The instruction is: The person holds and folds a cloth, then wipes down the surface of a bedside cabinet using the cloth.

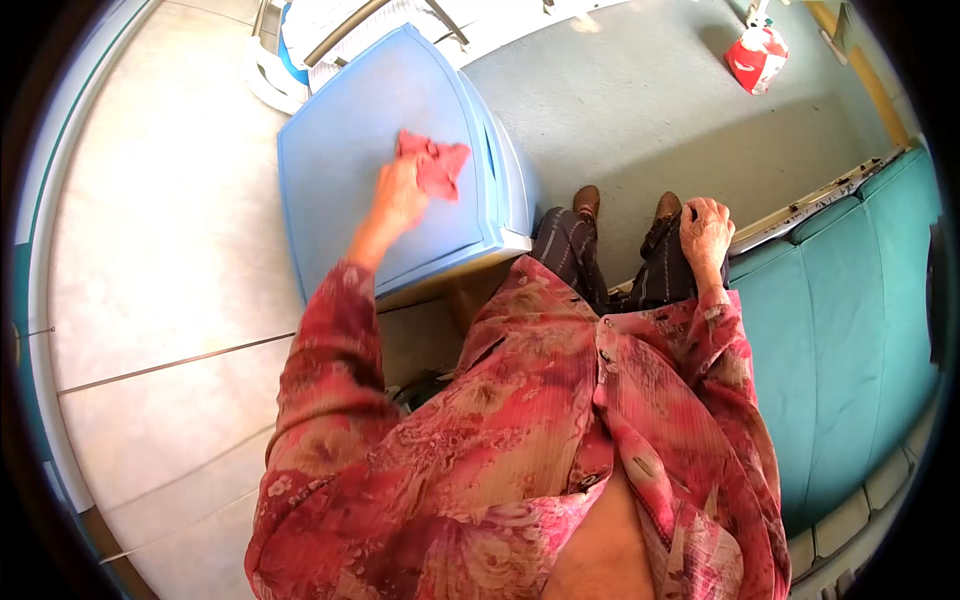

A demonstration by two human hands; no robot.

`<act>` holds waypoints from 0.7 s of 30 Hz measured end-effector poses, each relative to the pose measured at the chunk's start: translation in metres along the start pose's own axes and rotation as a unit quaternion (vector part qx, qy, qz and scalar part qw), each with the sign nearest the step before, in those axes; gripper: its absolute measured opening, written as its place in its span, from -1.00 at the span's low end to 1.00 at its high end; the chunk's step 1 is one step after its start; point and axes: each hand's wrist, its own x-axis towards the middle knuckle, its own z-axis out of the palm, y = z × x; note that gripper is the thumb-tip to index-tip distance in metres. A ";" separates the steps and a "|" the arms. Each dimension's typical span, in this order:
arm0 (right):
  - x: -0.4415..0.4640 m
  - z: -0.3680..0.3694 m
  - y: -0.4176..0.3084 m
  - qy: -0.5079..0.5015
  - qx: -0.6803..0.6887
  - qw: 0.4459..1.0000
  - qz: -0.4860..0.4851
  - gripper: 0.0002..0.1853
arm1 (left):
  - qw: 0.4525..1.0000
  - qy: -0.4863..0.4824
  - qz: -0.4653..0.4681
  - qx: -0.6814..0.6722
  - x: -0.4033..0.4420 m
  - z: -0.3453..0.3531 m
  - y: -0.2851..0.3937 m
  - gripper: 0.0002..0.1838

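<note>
My left hand (398, 200) is closed on a crumpled red cloth (440, 168), which lies against the top of a light blue plastic drawer cabinet (340, 150). The hand looks slightly blurred. My right hand (706, 238) rests on my right knee, over dark striped trousers (665, 265). Its fingers are loosely bent, nothing shows in them, and the fingertips are partly hidden.
Beside me on the right is a green padded seat (820, 320). A red and white bag (757, 60) is at the far right on the grey floor (620, 100). Pale tiles (170, 200) stretch along the left. Behind the cabinet stands something metal-framed (345, 30).
</note>
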 end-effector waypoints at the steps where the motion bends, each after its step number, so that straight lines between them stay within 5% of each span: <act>1: 0.001 -0.001 0.000 -0.008 0.000 1.000 0.001 -0.83 | 1.000 0.000 -0.001 0.002 -0.010 0.003 -0.001 -0.75; 8: 0.006 0.003 -0.002 -0.030 -0.022 0.999 -0.003 -0.82 | 0.966 0.217 0.122 0.067 0.048 0.026 -0.049 -0.67; 12: 0.009 0.003 -0.004 -0.044 -0.037 0.998 0.011 -0.82 | 0.976 0.181 -0.049 0.114 0.117 0.002 -0.052 -0.75; 18: 0.005 0.002 -0.002 -0.036 -0.035 0.999 0.017 -0.82 | 0.955 0.175 -0.185 0.153 0.159 -0.011 -0.048 -0.72; 21: 0.007 0.004 -0.001 -0.026 -0.027 0.999 0.011 -0.82 | 0.995 0.084 -0.060 0.004 0.096 -0.021 0.005 -0.73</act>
